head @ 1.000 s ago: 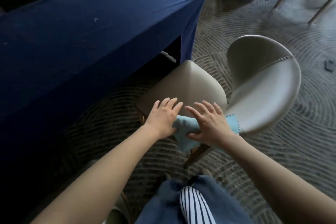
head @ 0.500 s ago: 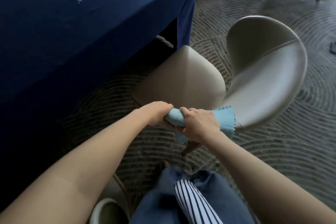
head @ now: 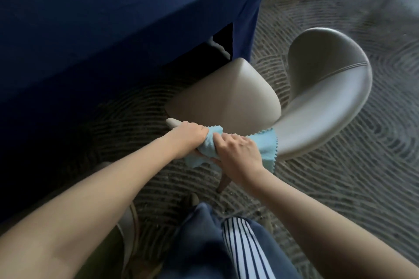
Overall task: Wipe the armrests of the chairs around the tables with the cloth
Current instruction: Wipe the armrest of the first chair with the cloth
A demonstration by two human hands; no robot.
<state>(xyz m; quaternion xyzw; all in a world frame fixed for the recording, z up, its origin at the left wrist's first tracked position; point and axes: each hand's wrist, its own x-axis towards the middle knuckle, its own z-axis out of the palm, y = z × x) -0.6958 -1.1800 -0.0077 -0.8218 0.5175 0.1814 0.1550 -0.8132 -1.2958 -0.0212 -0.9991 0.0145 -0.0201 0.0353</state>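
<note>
Nearest me: blue garment with a striped panel (head: 240, 247), hanging below and between my forearms. Under the left forearm is the edge of a second chair (head: 130, 226), mostly hidden, can't tell more.

Left hand (head: 188, 137): fingers curled down over the near armrest (head: 172, 123), clamped on the bunched end of the cloth (head: 266, 149). Only the rounded armrest tip shows, poking out just left of that hand.

Right hand (head: 239, 157): close beside the left one, a wad of cloth between them. Fingers and thumb are wrapped round the cloth and the armrest under it. Both hands are closed on the cloth, side by side on the same armrest.

Cloth: light blue, zigzag edge. It is bunched between the hands, with one flap hanging below them. A flatter part spreads right of the right hand, over where the armrest runs into the backrest (head: 328, 88).

Chair leg (head: 224, 182): wooden, directly below the right hand, angled down to the carpet (head: 340, 188).

Seat (head: 226, 95): beige, smooth, just beyond both hands, its far corner pointing away from me. The backrest curves round from the right hand's side to the far right, with a seam line near its top.

Bench (head: 113, 29): beyond and left of the left hand, under a dark blue cover that hangs low. The cover has a slit at the corner, just past the seat's far corner.

Carpet: grey, curved-line pattern, all round the chair.
</note>
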